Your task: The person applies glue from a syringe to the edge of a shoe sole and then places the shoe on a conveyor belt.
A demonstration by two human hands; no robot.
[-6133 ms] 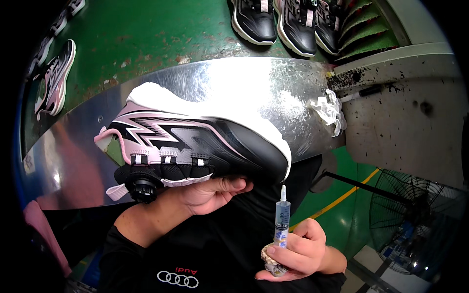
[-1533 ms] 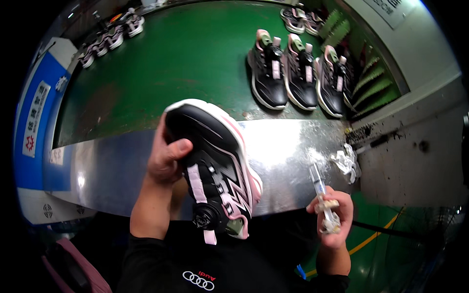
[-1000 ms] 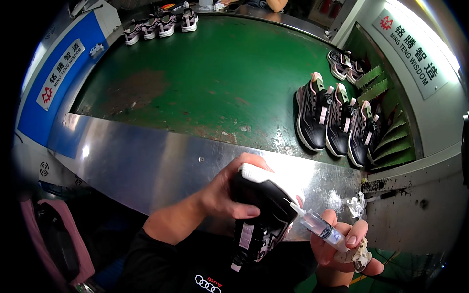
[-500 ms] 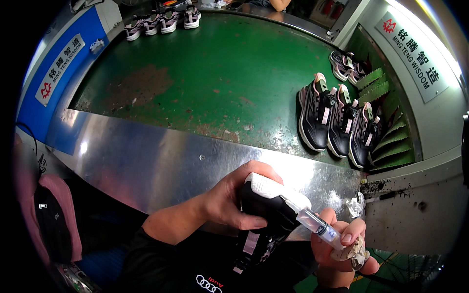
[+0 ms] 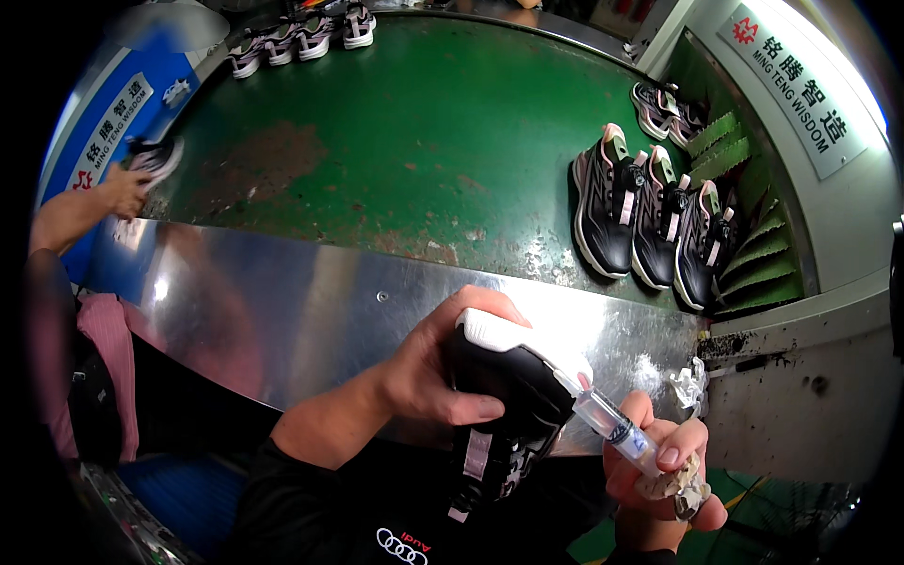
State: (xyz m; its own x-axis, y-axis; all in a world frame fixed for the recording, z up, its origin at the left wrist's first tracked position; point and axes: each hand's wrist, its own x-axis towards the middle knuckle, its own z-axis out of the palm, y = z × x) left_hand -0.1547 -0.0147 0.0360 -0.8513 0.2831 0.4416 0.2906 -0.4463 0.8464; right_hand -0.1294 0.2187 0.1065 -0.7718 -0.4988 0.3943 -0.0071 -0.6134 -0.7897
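My left hand point(image 5: 443, 363) grips a black shoe point(image 5: 504, 377) with a white sole, tilted so that the toe faces up and away from me. Its thumb presses on the upper, and the fingers wrap over the sole. In my right hand point(image 5: 664, 457) is a clear syringe point(image 5: 617, 428), closed between thumb and fingers. The syringe's tip meets the edge of the white sole at the right side of the shoe. Crumpled, whitish residue point(image 5: 680, 487) clings to the plunger end of the syringe, beside my fingers.
Black shoes with pink trim point(image 5: 603, 202) stand on the green belt point(image 5: 424, 151) at the right, beside green flaps point(image 5: 744, 254). Several more shoes point(image 5: 311, 38) line the far left. A metal ledge point(image 5: 330, 292) runs before me, crumpled white paper point(image 5: 688, 384) at its right. Another person's hand point(image 5: 122, 191) holds a shoe at left.
Another person's hand with a shoe has come in at the left edge of the belt. My hands keep their hold on shoe and syringe, with the syringe tip still at the sole edge.
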